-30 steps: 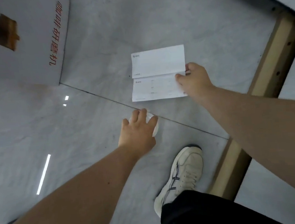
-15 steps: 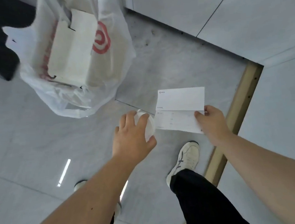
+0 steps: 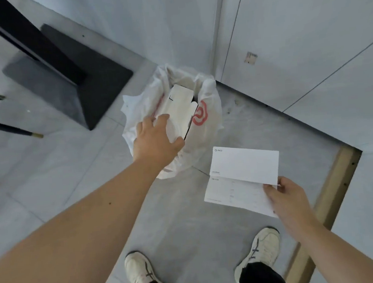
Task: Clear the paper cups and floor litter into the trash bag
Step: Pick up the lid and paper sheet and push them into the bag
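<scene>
A white plastic trash bag (image 3: 211, 128) with a red logo stands open on the grey floor by the wall corner, a white cardboard box (image 3: 181, 99) sticking out of it. My left hand (image 3: 155, 140) hovers over the bag's near rim, its fingers curled on a white paper cup (image 3: 174, 130) that blends with the bag. To the right and nearer me, my right hand (image 3: 289, 200) pinches the lower right corner of a folded white printed sheet of paper (image 3: 244, 174), held above the floor beside the bag.
A black stand base (image 3: 69, 83) and thin dark chair legs (image 3: 8, 127) are at the left. White wall panels (image 3: 307, 42) rise behind the bag. A wooden floor strip (image 3: 334, 187) runs along the right. My two white shoes (image 3: 140, 272) stand on the tiles.
I have straightened up and turned from the floor to the bag. My left hand carried the cup over the bag's rim. My right hand still holds the sheet, now lifted off the floor.
</scene>
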